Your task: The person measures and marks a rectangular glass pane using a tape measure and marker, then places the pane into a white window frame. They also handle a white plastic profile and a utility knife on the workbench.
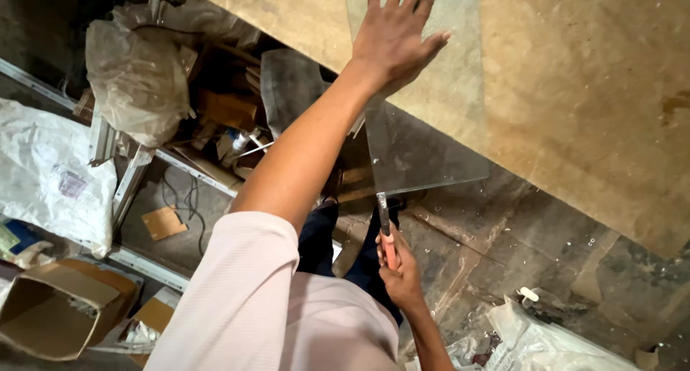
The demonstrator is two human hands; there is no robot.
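you're at the glass, a clear sheet lying on the table with its near end hanging out past the table edge over the floor. by my reading the step in hand is working the overhanging strip along the sheet's left edge with the tool, while the other hand pins the sheet down.

your left hand lies flat on the glass, fingers spread and straight, nothing gripped, just pressing. your right hand is clenched around the tool's reddish handle, and its metal head meets the near corner of the sheet; whether the head clamps the glass or only touches it is hard to tell from here.

the next move calls for steady downward pressure from the flat hand and a firm, even grip on the handle, wrist in line with the edge, since the hanging end has no support under it. keep your legs back from beneath that corner.
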